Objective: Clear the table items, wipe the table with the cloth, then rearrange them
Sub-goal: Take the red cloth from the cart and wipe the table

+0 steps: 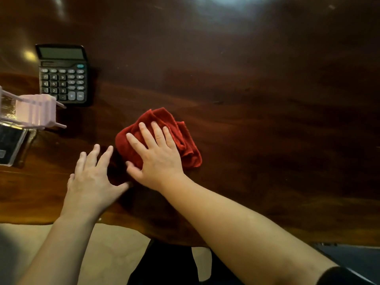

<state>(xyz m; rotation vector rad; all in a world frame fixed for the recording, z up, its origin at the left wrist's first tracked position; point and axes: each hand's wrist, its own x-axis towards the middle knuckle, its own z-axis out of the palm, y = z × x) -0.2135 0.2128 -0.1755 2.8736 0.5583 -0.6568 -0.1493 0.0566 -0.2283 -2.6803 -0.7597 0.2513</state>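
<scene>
Pressing flat with fingers spread, the right hand (158,155) covers the red cloth (185,140) mid-table. The left hand (90,177) rests beside it, fingers loosely spread. Calculator (63,75) digits are readable. The table (267,99) lies open rightward. A pink rack (35,112) is cut off at left.

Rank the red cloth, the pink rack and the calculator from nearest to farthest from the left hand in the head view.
From the left hand:
1. Red cloth, just to its right, under the right hand.
2. Pink rack, to its left at the table's edge.
3. Calculator, farther back on the left.
</scene>
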